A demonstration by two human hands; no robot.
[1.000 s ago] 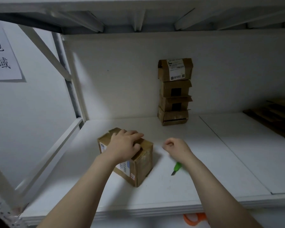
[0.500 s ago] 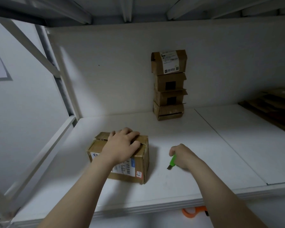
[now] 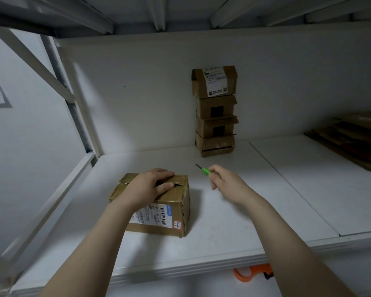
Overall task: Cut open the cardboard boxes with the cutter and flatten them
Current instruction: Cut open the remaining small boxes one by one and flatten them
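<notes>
Fingers (image 3: 217, 171) of the right hand (image 3: 228, 185) pinch the slim green-handled cutter (image 3: 206, 171), blade out, mid-frame; the left hand (image 3: 148, 187) presses on the brown cardboard box (image 3: 179, 195), lower centre-left. Best to draw the blade shallow along the top seam, away from that hand.

Dim overall, bright patch mid-shelf, soft shadows beside box, wide-angle edge bending, slight blur.
</notes>
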